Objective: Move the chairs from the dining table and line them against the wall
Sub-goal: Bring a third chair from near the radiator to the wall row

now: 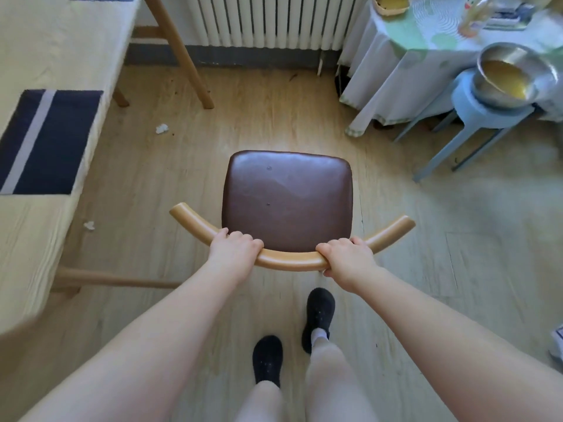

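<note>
A chair with a dark brown padded seat (288,199) and a curved light wooden backrest rail (291,259) stands on the wooden floor right in front of me. My left hand (234,249) is closed around the rail left of its middle. My right hand (347,255) grips the rail right of its middle. The dining table (45,56), covered in a pale yellow cloth with dark blue placemats, runs along the left side. The chair sits clear of the table, its seat facing the radiator wall.
A white radiator (271,21) lines the far wall. At the right stands a small table with a white and green cloth (405,65), and a light blue stool (478,114) carrying a metal bowl (511,76). Paper scraps (162,128) lie on the floor near the dining table's legs (182,56).
</note>
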